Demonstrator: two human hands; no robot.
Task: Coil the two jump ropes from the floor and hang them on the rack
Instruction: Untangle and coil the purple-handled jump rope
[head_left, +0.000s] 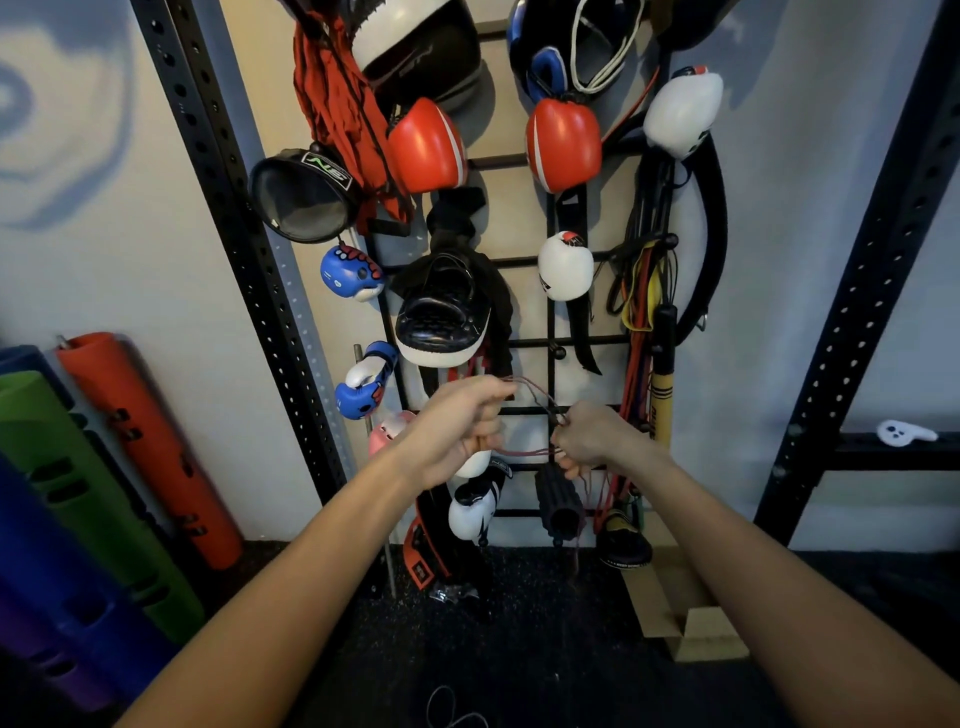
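Head view: the thin reddish jump rope (524, 453) is off the floor, strung in a few strands between both hands, right in front of the rack (571, 342).
Left hand (457, 431): fisted around the bundle, knuckles up, strands poking out above and below the fist.
Right hand (587, 441): gripping the other end of the loops, just beside the left with a short gap between them. A loose tail (576, 551) dangles down from it.
Why held like that: my guess is the two grips keep the loops taut and even, so the coil doesn't spring apart before it goes on a hook.
Arms: both stretched forward, meeting at about the rack's lower rungs.
Second rope (449, 709): looks like a thin cord looped on the dark floor (519, 623) near the bottom edge, so that one isn't done yet.
Rack state: packed with red boxing gloves (426, 145), bands (641, 291) and a black foam roller (558, 499).
Free spot: there's a bare peg (560, 352) just above the hands, which seems the likely hanging place.
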